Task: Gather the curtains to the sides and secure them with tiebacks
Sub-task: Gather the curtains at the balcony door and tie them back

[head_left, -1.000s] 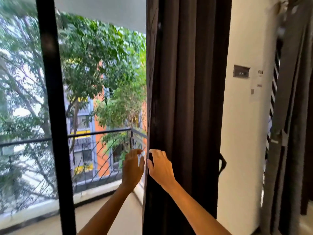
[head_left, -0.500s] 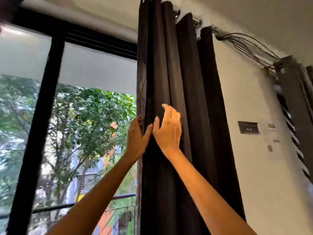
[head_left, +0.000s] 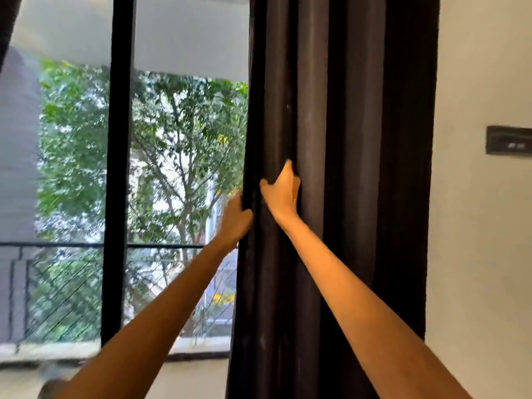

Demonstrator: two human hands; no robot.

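The dark brown curtain (head_left: 354, 139) hangs bunched in vertical folds at the right side of the window. My left hand (head_left: 236, 218) grips its left edge, fingers hidden behind the cloth and thumb in front. Just right of it and slightly higher, my right hand (head_left: 283, 191) holds a fold, fingers tucked into the pleat and thumb spread out to the left. No tieback shows in this view.
A black window bar (head_left: 118, 168) stands left of the curtain, with a balcony railing (head_left: 72, 244) and trees beyond the glass. The white wall (head_left: 475, 254) to the right carries a dark switch plate (head_left: 508, 141). A sliver of dark cloth (head_left: 7, 21) shows at top left.
The view has dropped from the curtain's top to its middle. My right hand went from lying flat on the folds to tucking its fingers into one; my left hand stays on the edge.
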